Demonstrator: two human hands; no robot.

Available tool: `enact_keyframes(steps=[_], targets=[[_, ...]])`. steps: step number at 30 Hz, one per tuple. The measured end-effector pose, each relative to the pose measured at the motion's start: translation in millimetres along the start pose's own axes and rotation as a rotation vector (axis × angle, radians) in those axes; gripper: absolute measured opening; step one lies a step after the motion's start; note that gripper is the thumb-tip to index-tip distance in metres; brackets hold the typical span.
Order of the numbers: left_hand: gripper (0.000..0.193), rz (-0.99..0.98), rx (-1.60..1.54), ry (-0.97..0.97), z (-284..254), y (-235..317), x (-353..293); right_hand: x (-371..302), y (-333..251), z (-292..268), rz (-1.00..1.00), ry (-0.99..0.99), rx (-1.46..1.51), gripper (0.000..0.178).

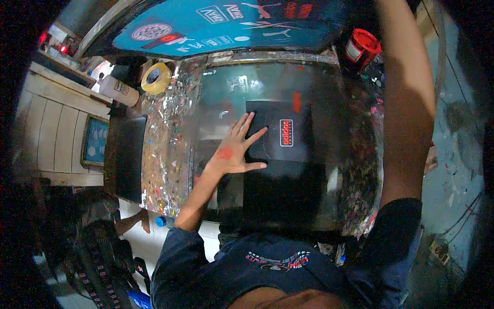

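My left hand (237, 149) lies with spread fingers on the left side of a black fabric piece (288, 190), and a red smear marks its back. A small red-and-white printed emblem (286, 133) sits on the fabric to the right of my fingertips. Under the fabric is a dark, glossy printing board (221, 98). Beyond its far edge, a blue printing screen (190, 31) in a frame is tilted up. My right forearm (406, 103) reaches forward along the right side and leaves the top of the picture, so that hand is out of sight.
A roll of yellowish tape (163, 77) and a whitish bottle (121, 91) are at the far left of the paint-spattered table (162, 149). An open red tub (364, 45) stands far right. A dark panel (129, 159) adjoins the table's left edge. A blue-capped bottle (163, 221) shows below.
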State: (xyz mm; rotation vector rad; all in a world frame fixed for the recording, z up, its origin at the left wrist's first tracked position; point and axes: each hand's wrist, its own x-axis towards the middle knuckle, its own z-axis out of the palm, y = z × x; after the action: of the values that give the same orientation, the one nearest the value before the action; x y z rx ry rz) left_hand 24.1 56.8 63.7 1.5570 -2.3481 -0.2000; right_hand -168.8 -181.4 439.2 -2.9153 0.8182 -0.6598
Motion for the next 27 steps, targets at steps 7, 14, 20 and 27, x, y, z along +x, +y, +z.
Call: enact_keyframes(steps=[7,14,20,27], targets=[[0.109,0.034,0.026,-0.034,7.1,-12.1,5.3,-4.4,-5.2,-1.3,0.033,0.008,-0.091,0.069],[0.109,0.026,0.028,-0.041,7.0,-12.0,4.3,-1.6,-6.1,0.9,0.046,0.017,-0.067,0.070],[0.111,0.022,0.030,-0.061,8.0,-14.7,2.4,-2.6,-5.1,1.4,0.031,-0.012,-0.013,0.071],[0.111,0.034,0.011,-0.040,7.5,-12.8,4.1,-5.8,-7.5,1.9,0.061,0.045,-0.042,0.078]])
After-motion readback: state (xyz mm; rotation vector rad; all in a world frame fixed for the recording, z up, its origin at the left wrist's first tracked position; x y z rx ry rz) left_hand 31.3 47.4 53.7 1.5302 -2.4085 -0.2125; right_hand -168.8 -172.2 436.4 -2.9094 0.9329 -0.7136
